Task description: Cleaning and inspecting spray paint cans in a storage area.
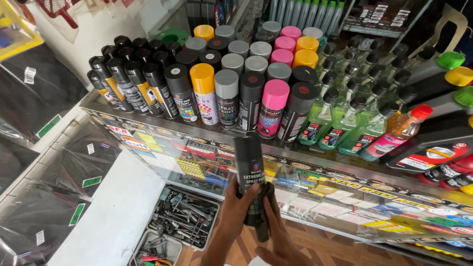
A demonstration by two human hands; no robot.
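Note:
My left hand (235, 213) grips a black spray paint can (249, 165) around its lower body and holds it upright in front of a glass display counter (315, 189). Below it, my right hand (276, 241) closes around a dark object (262, 212) at the can's base; I cannot tell whether that object is a cap or a second can. On the counter top stand many spray cans with black, grey, yellow and pink caps (226, 79), just beyond the held can.
Green liquid bottles (345, 113) and dark oil bottles (433, 143) fill the counter's right side. A tray of metal tools (185, 216) lies on the floor at lower left. Black plastic-wrapped goods (44, 162) hang on the left wall.

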